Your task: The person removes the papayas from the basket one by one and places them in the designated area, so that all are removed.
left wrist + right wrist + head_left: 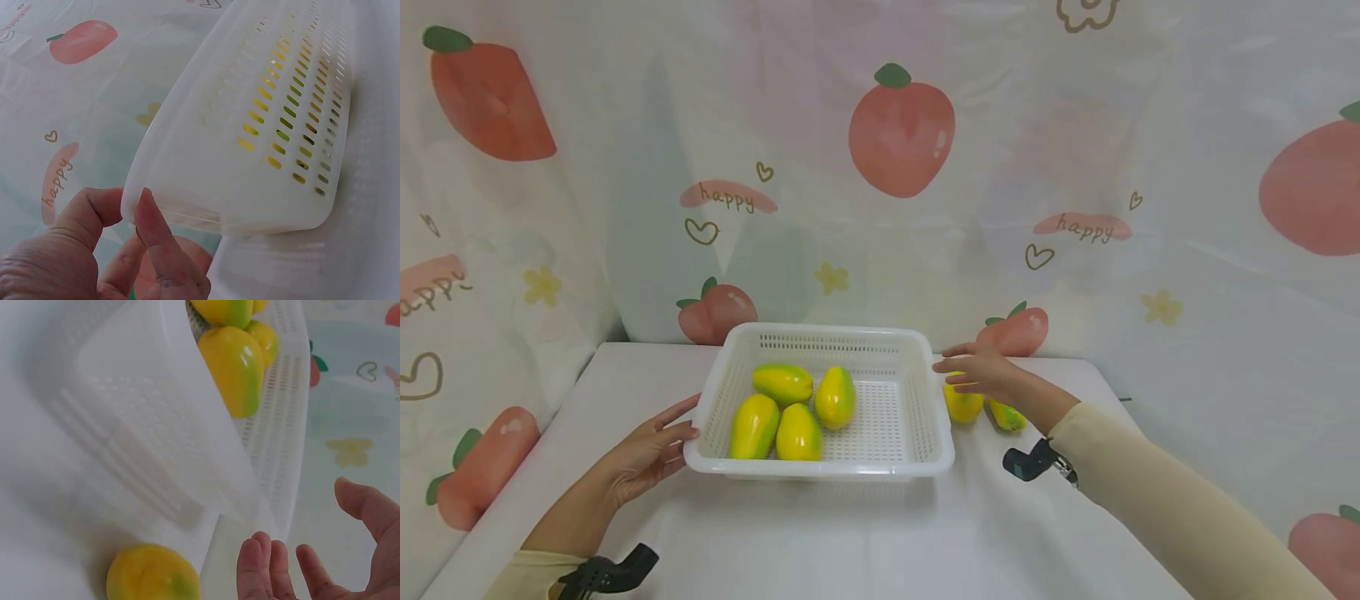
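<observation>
A white plastic basket (820, 469) with slotted walls sits mid-table, holding several glossy yellow-green, mango-shaped fruits (800, 433) gathered towards its left side. At the basket's left end, my left hand (643, 458) pinches the rim; the left wrist view shows thumb and fingers on either side of the rim (134, 169). My right hand (988, 372) is at the right end, fingers extended and spread, fingertips close by the rim in the right wrist view. Partly hidden under that hand, one yellow fruit (964, 406) lies outside the basket, with another yellow-green fruit (1006, 416) to its right.
The table has a white cover (865, 533). Behind and beside it hangs a pale curtain (910, 258) printed with peaches and lettering. Black wrist-worn devices (1030, 461) are on both forearms.
</observation>
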The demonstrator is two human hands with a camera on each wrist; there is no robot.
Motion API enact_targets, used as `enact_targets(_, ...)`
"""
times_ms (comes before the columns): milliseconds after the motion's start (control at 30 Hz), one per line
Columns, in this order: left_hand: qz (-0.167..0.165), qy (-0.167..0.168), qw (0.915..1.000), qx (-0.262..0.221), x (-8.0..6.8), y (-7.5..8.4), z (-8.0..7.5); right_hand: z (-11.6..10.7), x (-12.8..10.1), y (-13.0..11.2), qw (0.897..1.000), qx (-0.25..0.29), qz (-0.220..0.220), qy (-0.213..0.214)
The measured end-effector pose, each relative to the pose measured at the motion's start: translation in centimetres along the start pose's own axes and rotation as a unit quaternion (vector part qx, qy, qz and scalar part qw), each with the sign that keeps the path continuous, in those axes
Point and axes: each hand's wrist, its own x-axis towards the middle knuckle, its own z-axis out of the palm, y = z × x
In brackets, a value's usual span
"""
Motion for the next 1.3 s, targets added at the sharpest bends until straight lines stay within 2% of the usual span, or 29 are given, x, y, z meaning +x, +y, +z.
enact_targets(200, 0.003, 0.0, 1.0, 0.002, 0.0, -0.1, 0.0, 2.3, 0.3, -0.9, 0.999, -0.001, -0.015, 0.033)
enact_targets(333, 0.001, 0.003, 1.0, 0.003, 0.0, 0.1, 0.0, 3.7, 0.6, -1.5, 0.999, 0.001, -0.03, 0.039)
enact_targets(567, 0.0, 0.009, 0.9999, 0.004, 0.1, 0.0, 0.1, 6.2, 1.3, -2.3, 0.999, 0.016, -0.036, 0.023)
enact_targets(933, -0.002, 0.006, 1.0, -0.007, -0.1, 0.1, 0.0, 9.4, 3.6, -2.0, 0.999, 0.053, -0.005, 0.002)
enact_targets(1133, -0.003, 0.006, 0.9999, -0.012, -0.1, 0.1, 0.0, 10.5, 4.5, -2.3, 0.997, 0.075, -0.001, -0.03)
enact_targets(1300, -0.002, 0.005, 0.9999, -0.015, -0.1, -0.1, 0.1, 11.1, 5.3, -2.6, 0.993, 0.103, 0.025, -0.045)
